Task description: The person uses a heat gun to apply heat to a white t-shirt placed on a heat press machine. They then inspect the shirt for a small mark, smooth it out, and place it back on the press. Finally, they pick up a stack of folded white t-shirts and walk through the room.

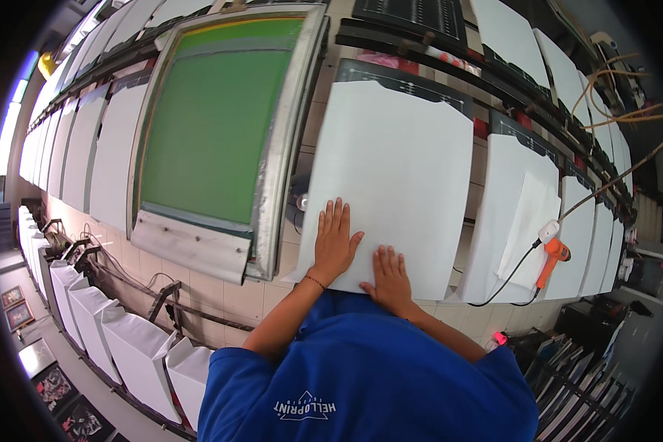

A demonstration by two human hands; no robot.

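White fabric (394, 155) covers a flat printing board in front of me, its dark upper end (405, 87) showing past the cloth. My left hand (336, 243) lies flat on the fabric near its left edge, fingers stretched and pointing away from me. Lower and to the right, my right hand (389, 280) rests on the cloth close to the near edge, its fingers also extended. Neither hand holds anything. Left of the board stands a screen-printing frame (267, 184) with green mesh (210, 125) and a pale metal flap (191, 243) at its near end.
On the right, an orange heat gun (552, 261) and a white plug connector (548, 231) with a black cable lie over another white-covered board (486, 221). Rows of similar boards line both sides. A dark rail (420, 51) runs behind. Framed pictures (18, 308) are at lower left.
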